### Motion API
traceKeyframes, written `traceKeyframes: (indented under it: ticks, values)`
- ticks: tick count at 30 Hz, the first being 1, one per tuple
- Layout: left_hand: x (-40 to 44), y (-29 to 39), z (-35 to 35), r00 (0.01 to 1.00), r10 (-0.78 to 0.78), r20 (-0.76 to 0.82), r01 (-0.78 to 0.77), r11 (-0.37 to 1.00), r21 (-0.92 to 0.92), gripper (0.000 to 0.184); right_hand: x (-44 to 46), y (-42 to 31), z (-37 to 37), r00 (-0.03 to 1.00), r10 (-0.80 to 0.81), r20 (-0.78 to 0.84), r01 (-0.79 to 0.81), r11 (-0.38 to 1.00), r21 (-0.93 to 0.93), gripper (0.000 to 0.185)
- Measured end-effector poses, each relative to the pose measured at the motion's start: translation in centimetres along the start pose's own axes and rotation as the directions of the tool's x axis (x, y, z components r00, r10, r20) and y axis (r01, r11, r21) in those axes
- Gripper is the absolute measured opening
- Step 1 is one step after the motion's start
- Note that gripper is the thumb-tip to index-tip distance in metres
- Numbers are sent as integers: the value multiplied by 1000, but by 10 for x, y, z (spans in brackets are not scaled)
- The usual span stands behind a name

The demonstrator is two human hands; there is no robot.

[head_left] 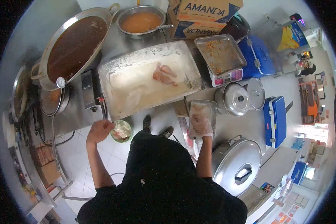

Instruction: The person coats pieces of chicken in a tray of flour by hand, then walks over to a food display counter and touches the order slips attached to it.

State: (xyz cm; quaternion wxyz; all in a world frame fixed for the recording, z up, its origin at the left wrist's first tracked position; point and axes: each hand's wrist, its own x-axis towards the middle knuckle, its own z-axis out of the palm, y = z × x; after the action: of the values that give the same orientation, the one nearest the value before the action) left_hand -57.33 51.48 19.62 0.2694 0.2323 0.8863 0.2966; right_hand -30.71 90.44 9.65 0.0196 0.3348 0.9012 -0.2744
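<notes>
A large tray of pale flour lies in front of me, with pieces of raw meat toward its right side. My left hand, bare, hangs in the air near the tray's lower left corner, beside a green-rimmed bowl lower down. Its fingers are bent together, and whether they hold anything is too small to tell. My right hand, in a clear glove, is over a small metal tray with pale contents. Its fingers point into that tray, and what they touch is hidden.
A wide pan of dark oil stands at the upper left, beside a bowl of orange liquid. Cartons, a crumb-covered tray, a lidded pot and a large lidded pot are on the right.
</notes>
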Motion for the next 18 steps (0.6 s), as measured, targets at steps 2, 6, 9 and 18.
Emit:
traceKeyframes:
  ticks: [2, 6, 9, 18]
  values:
    - [-14, -30, 16, 963, -133, 234, 72, 965, 254, 24, 4, -9, -4, 999, 31, 10, -31, 999, -12, 27]
    - [-27, -162, 108, 924, -31, 380, -151, 886, 438, 39, 27, -51, -31, 987, -86, -134, 79, 995, -61, 24]
    - [-58, -219, 171, 953, -163, 257, 29, 890, 454, 44, 64, -85, -52, 995, -52, -83, 45, 995, -89, 21]
    - [-163, -281, 266, 780, -511, 362, 614, 509, -603, 19, 188, -164, -60, 892, -352, 285, 445, 797, -409, 27]
